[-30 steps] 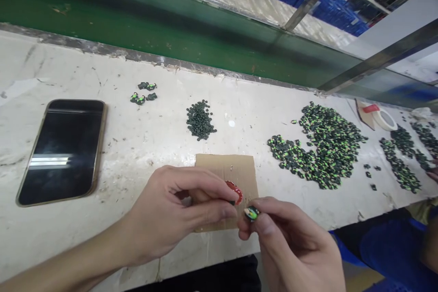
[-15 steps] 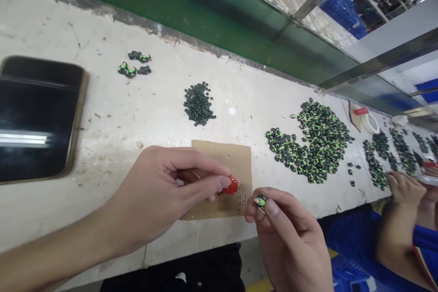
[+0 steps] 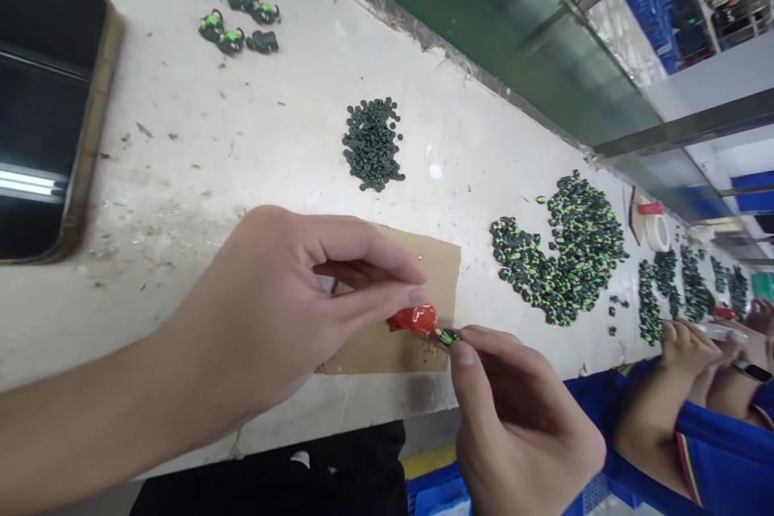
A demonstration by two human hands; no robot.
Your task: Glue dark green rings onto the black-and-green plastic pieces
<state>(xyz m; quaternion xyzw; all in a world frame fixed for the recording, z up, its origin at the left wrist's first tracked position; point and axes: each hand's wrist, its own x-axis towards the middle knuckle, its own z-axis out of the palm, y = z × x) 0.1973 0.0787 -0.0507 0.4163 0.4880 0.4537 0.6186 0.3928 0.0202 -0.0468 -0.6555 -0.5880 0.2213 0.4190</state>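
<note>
My left hand point(image 3: 302, 298) pinches a small red object point(image 3: 416, 318) between thumb and fingers, above a piece of brown cardboard point(image 3: 439, 266). Between the thumb and forefinger of my right hand point(image 3: 513, 395) is a tiny dark-green and bright-green piece point(image 3: 447, 336). Its tip is at the right end of the red object; whether they touch I cannot tell. Small dark specks lie on the cardboard below. Beyond the cardboard sits a pile of small dark discs point(image 3: 372, 145), and to the right a larger heap of green and black pieces point(image 3: 574, 250).
A dark phone-like device point(image 3: 48, 113) lies at the left, with several green and black pieces point(image 3: 230, 40) near it. A roll of tape point(image 3: 657, 232) and more piles are at the right, beside another person's hands point(image 3: 689, 347). A green strip point(image 3: 447, 8) runs behind the table.
The green piece in my right hand has turned and come up to the end of the red object. More of the red object shows. The camera view has tilted and shifted.
</note>
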